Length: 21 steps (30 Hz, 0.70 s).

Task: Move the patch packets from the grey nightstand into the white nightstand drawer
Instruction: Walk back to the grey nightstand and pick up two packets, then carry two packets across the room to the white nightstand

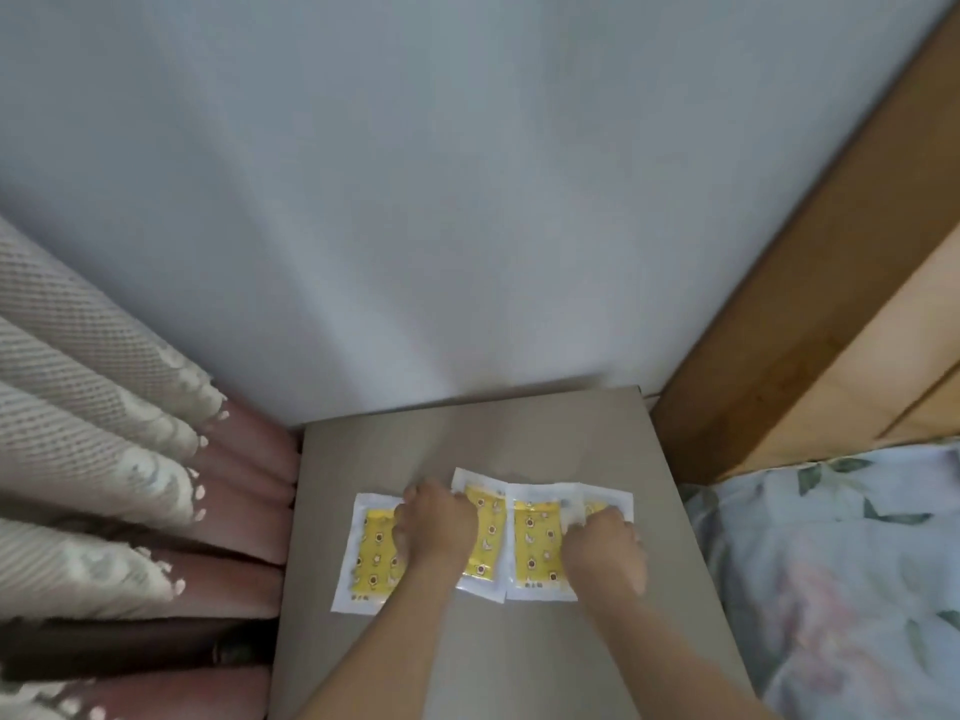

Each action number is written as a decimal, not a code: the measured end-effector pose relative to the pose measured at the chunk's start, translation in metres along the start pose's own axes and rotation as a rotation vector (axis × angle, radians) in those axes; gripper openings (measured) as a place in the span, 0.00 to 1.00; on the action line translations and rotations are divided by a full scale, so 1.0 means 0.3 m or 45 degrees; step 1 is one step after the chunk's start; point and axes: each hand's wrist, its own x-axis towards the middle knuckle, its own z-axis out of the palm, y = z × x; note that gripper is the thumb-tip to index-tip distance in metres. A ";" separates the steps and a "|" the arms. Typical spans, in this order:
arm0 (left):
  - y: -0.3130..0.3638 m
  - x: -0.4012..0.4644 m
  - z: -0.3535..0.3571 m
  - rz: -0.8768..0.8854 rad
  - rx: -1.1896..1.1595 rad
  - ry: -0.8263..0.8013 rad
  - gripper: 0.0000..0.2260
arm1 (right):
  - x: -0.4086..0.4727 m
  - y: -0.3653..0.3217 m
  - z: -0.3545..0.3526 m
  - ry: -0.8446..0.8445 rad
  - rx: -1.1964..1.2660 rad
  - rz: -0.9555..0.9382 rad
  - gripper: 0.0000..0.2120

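Several patch packets, white-edged with yellow printed centres, lie in a row on the grey nightstand point(467, 439). My left hand point(439, 522) is curled down over the gap between the leftmost packet point(371, 553) and the second packet point(485, 543), fingers closed on the second one's upper left edge. My right hand point(605, 553) covers the right side of the third packet point(537, 543) and pinches the rightmost packet point(608, 498), which is mostly hidden under it. The white nightstand and its drawer are not in view.
A pale wall rises behind the nightstand. Beige and brown curtains point(130, 485) hang close on the left. A wooden bed frame point(831, 314) and floral bedding point(841, 563) border the right side.
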 end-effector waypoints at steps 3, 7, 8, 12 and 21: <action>0.008 0.005 -0.016 -0.034 0.001 -0.065 0.11 | 0.002 -0.002 -0.010 -0.012 0.011 -0.028 0.15; 0.018 -0.050 -0.075 -0.017 -0.288 -0.224 0.08 | -0.078 -0.018 -0.066 -0.074 0.313 -0.149 0.06; 0.032 -0.081 -0.113 0.006 -0.342 -0.256 0.07 | -0.117 -0.026 -0.106 -0.085 0.374 -0.187 0.06; 0.158 -0.264 -0.381 0.164 -0.439 -0.260 0.06 | -0.327 -0.074 -0.393 -0.006 0.484 -0.306 0.06; 0.514 -0.774 -0.914 0.448 -0.818 -0.221 0.07 | -0.780 -0.015 -1.055 0.464 0.875 -0.300 0.05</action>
